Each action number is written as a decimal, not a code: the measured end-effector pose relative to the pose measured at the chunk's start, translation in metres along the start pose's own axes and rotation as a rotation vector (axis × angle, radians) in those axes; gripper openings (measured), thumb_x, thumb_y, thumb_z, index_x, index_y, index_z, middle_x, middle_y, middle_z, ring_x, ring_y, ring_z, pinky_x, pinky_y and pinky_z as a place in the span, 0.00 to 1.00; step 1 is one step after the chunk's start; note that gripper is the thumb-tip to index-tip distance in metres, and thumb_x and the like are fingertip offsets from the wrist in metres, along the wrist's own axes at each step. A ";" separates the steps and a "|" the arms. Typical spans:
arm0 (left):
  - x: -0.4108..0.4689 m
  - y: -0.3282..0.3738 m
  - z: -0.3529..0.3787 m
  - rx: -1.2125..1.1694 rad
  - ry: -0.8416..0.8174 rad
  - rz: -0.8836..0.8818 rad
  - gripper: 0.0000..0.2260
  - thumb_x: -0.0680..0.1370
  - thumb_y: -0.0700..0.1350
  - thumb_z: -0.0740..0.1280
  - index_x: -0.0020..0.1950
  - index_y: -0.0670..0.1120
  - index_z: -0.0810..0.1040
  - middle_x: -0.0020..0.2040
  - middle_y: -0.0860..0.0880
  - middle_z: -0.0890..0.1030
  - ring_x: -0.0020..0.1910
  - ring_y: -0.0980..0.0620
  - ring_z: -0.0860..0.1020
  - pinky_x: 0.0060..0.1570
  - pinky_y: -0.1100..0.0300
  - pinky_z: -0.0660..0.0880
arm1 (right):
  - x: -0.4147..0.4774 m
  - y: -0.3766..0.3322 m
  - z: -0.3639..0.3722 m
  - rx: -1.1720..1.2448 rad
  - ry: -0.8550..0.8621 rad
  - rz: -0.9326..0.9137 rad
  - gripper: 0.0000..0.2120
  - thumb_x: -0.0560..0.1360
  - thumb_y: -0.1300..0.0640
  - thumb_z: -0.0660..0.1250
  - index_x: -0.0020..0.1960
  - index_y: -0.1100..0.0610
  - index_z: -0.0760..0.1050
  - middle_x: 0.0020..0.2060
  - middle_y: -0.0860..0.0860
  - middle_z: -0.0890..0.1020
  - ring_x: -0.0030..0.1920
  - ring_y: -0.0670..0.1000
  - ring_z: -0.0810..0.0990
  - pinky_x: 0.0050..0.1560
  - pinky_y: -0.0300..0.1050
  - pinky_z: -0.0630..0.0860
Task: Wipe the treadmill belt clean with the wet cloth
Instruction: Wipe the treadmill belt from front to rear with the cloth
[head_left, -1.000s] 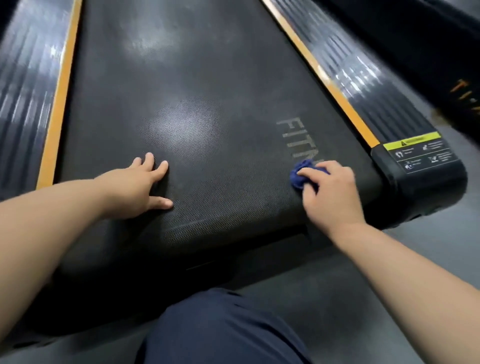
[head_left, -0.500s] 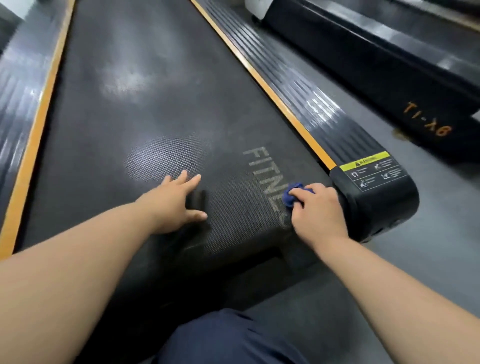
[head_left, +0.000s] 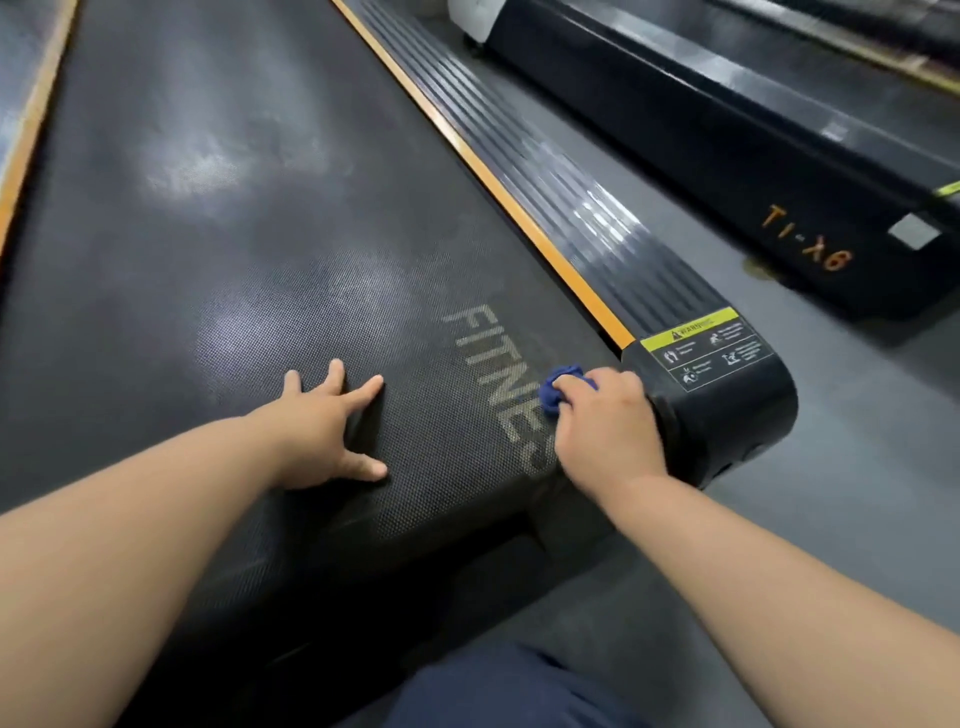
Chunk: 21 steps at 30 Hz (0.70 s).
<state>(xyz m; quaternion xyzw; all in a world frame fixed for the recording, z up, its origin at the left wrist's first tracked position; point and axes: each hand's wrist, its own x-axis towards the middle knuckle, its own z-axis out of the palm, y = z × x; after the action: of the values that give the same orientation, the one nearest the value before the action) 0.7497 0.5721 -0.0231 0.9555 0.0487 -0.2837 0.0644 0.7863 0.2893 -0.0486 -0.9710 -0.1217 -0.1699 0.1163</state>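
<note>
Head view, down onto a black treadmill belt (head_left: 234, 260) of fine dimpled weave, with pale glare patches toward eleven and twelve o'clock. Bordered at one o'clock by a thin orange strip (head_left: 493, 171), then a ribbed glossy side rail (head_left: 597, 228) ending in a rounded black end cap (head_left: 737, 415) at three o'clock. Beyond, grey floor (head_left: 857, 441) and a second treadmill (head_left: 727, 140) at two o'clock.

Printed in grey on the belt, right of centre: "FITNES" lettering (head_left: 488, 374), its tail end hidden by the right wrist. On the cap, a yellow-topped warning label (head_left: 706, 345), headed perhaps "WARNING", small print too blurred to read. On the neighbouring machine, in orange: "TI-X6" marking (head_left: 805, 241).

Flat on the belt at centre, the left hand (head_left: 322, 436), fingers straight and spread, holding nothing. At three o'clock, the right hand (head_left: 608, 431), fingers curled around a bunched blue wet cloth (head_left: 558, 384), pressing it onto the belt's right edge just beside the end cap.
</note>
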 end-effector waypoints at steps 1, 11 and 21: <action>0.000 0.002 -0.002 0.007 -0.007 -0.002 0.48 0.67 0.68 0.68 0.75 0.64 0.38 0.77 0.52 0.36 0.75 0.34 0.39 0.70 0.35 0.55 | -0.005 -0.011 0.001 0.041 -0.014 -0.032 0.11 0.68 0.57 0.59 0.43 0.57 0.79 0.38 0.58 0.77 0.38 0.61 0.74 0.37 0.51 0.73; 0.000 0.004 -0.004 0.030 -0.020 -0.014 0.49 0.67 0.68 0.69 0.75 0.65 0.38 0.77 0.52 0.34 0.74 0.33 0.39 0.70 0.36 0.54 | 0.027 0.037 -0.025 -0.225 -0.175 -0.135 0.10 0.70 0.59 0.66 0.50 0.55 0.80 0.46 0.55 0.81 0.49 0.59 0.74 0.48 0.52 0.72; 0.000 0.006 -0.007 0.019 -0.036 -0.013 0.49 0.67 0.67 0.70 0.75 0.64 0.37 0.77 0.52 0.34 0.74 0.32 0.38 0.70 0.36 0.54 | 0.013 0.031 -0.010 -0.048 -0.143 -0.094 0.10 0.72 0.62 0.65 0.53 0.57 0.78 0.46 0.57 0.80 0.46 0.59 0.73 0.45 0.52 0.74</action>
<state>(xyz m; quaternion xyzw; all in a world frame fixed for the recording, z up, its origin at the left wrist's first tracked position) 0.7545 0.5676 -0.0164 0.9505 0.0510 -0.3018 0.0544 0.8035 0.2603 -0.0408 -0.9764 -0.1708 -0.1081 0.0757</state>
